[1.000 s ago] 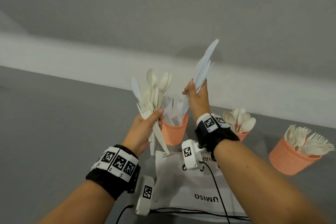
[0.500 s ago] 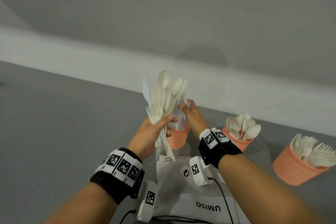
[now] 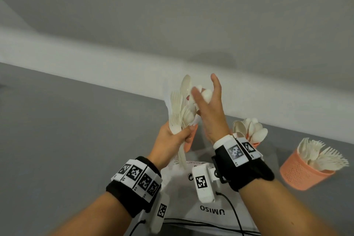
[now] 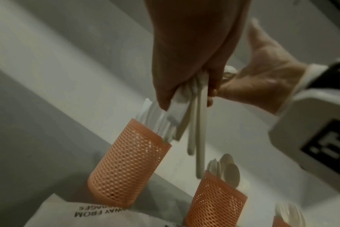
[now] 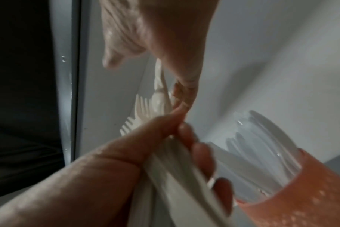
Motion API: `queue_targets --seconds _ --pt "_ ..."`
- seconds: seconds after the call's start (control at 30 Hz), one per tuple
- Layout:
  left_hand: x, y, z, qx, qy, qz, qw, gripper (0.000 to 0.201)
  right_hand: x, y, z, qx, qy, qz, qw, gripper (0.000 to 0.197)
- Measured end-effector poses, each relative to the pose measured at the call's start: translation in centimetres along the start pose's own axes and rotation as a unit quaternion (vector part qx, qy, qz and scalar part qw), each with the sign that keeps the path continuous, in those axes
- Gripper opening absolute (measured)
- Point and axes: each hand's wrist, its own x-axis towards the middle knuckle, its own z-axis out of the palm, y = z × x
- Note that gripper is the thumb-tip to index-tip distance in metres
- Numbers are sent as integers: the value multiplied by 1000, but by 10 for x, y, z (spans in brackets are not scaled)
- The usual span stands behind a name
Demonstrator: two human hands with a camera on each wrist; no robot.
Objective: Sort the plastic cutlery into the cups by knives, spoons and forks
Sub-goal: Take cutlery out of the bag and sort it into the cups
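Note:
My left hand (image 3: 183, 134) grips a mixed bundle of white plastic cutlery (image 3: 179, 113) by the handles, with spoons, forks and a knife fanned upward. My right hand (image 3: 206, 92) is raised at the bundle's top. Its fingers (image 5: 186, 83) are straight and touch a spoon bowl, with the thumb apart. Behind the hands stands an orange mesh cup of knives (image 4: 126, 169). To its right is the cup of spoons (image 3: 251, 130), and farther right the cup of forks (image 3: 302, 174).
A white plastic bag (image 3: 191, 197) printed with text lies on the grey table (image 3: 76, 140) under my wrists. Black cables (image 3: 191, 223) cross its near edge. A pale ledge (image 3: 95, 63) and a grey wall run behind the cups.
My right hand held several knives high, lowered them into the left cup and let go. It has now risen empty to the spoon tops of the bundle.

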Motion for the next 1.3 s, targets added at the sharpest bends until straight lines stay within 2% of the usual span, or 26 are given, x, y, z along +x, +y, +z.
queue_targets --seconds 0.03,0.07,0.13,0.2,0.3,0.37,0.43,0.5,0.57,0.6,0.67,0.73,0.83,0.97,1.07,1.13,1.23,1.3 --pt "-3 0 4 26 -26 -1 999 16 -1 0 2 -40 12 -10 999 75" --pt "-4 0 8 50 -44 -3 998 16 -1 2 2 -71 29 -14 997 74" --pt "-5 0 16 66 -52 -13 996 13 -2 4 1 -65 36 3 997 51" --pt "-4 -2 22 38 -44 -25 998 12 -5 4 -4 -19 -9 52 998 32" --pt "-4 -9 26 45 -27 -24 998 12 -6 2 -15 -31 -80 94 992 29" --pt "-3 -14 25 82 -7 -23 996 11 -3 -2 -22 -117 -49 40 991 35" --pt "-1 -18 24 114 4 -25 993 16 -1 -10 -27 -195 -13 -69 978 40" --pt "1 -16 26 135 8 -18 991 24 0 -17 -23 -273 -87 -132 949 42" --pt "1 -14 28 145 3 -15 989 28 0 -14 -17 -353 -160 -139 911 35" --pt "2 -13 28 145 0 -19 989 26 1 -15 -15 -356 -166 -128 911 25" --pt "2 -12 26 130 -9 -28 991 19 6 -20 -13 -288 -145 -98 941 3" --pt "2 -11 21 112 -13 -35 993 13 14 -31 -16 -220 -98 -100 966 9" --pt "0 -11 9 96 -4 -34 995 12 25 -49 -20 -143 -13 -146 979 19" --pt "-2 -19 -19 97 29 -58 993 14 41 -59 -34 -32 135 -186 973 19" --pt "-1 -21 -32 80 38 -69 994 14 47 -42 -46 -111 218 -237 940 17" --pt "-1 -17 -31 73 28 -64 995 13 46 -18 -44 -188 197 -239 932 18" --pt "-2 -9 -22 44 16 -58 997 11 38 27 -39 -284 100 -180 936 13" --pt "-1 -5 -16 36 6 -53 998 12 31 54 -40 -401 21 -114 909 15"
